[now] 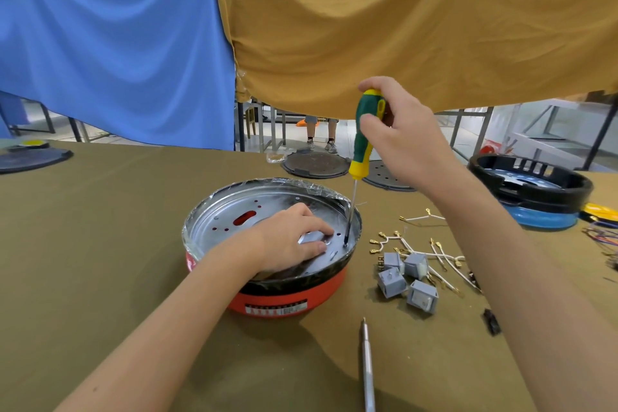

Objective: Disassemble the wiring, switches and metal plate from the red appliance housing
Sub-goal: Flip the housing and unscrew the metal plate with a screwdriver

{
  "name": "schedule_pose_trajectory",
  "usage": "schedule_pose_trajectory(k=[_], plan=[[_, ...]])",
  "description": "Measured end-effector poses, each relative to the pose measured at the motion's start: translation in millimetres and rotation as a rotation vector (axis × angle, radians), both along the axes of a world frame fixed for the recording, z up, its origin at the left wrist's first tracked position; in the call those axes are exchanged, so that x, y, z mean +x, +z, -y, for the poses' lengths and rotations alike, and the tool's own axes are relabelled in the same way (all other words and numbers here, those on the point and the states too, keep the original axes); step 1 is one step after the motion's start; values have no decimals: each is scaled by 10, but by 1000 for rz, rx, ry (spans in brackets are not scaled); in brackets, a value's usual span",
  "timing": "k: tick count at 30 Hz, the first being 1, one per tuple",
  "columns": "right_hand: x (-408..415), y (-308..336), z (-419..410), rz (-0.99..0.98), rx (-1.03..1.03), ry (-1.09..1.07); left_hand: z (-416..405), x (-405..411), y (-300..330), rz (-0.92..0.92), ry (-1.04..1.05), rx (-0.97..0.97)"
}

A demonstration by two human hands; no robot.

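Two hands at work over the desk point(100, 211), head view only. Red appliance housing point(287, 298) sits at centre of the olive-covered desk, open side up, rim wrapped in clear film. Metal plate point(234, 214) lies inside the housing, silver, with small holes and one oblong slot showing red beneath.

Left hand point(287, 237) rests on the near-right part of the plate, fingers curled down, thumb and fingertips pinching a small shiny metal tab point(311, 238) on it. Right hand point(398, 130) is raised above the housing's right edge, fingers wrapped round the green-and-yellow handle of a screwdriver point(363, 144). Screwdriver stands nearly upright; its tip meets the plate close to the right rim, just beside the left fingertips.

Right of the housing, on the desk: four grey switches point(406, 278) clustered together, and loose white wires point(434, 254) with brass terminals scattered around and behind them. A slim metal rod-like tool point(367, 365) lies near the front edge, pointing away from the viewer. A small dark part point(492, 321) lies further right.

Far side of desk: dark round plates point(314, 164), a black ring stacked on a blue housing point(535, 191) at right. Blue cloth point(110, 43) and mustard cloth point(418, 20) hang behind. A person's legs point(321, 134) show beneath the mustard cloth.
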State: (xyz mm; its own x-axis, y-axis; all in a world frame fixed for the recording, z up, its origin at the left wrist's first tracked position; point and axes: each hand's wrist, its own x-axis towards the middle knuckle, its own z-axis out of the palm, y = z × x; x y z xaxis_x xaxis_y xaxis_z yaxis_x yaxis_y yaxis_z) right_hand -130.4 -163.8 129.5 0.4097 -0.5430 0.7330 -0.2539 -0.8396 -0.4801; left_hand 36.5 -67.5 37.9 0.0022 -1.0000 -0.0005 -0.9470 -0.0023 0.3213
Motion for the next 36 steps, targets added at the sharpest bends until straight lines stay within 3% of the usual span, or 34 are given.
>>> schedule_pose_trajectory(k=[36], plan=[[44, -6, -91, 76, -19, -112, -2, -8, -4, -15, 6, -4]])
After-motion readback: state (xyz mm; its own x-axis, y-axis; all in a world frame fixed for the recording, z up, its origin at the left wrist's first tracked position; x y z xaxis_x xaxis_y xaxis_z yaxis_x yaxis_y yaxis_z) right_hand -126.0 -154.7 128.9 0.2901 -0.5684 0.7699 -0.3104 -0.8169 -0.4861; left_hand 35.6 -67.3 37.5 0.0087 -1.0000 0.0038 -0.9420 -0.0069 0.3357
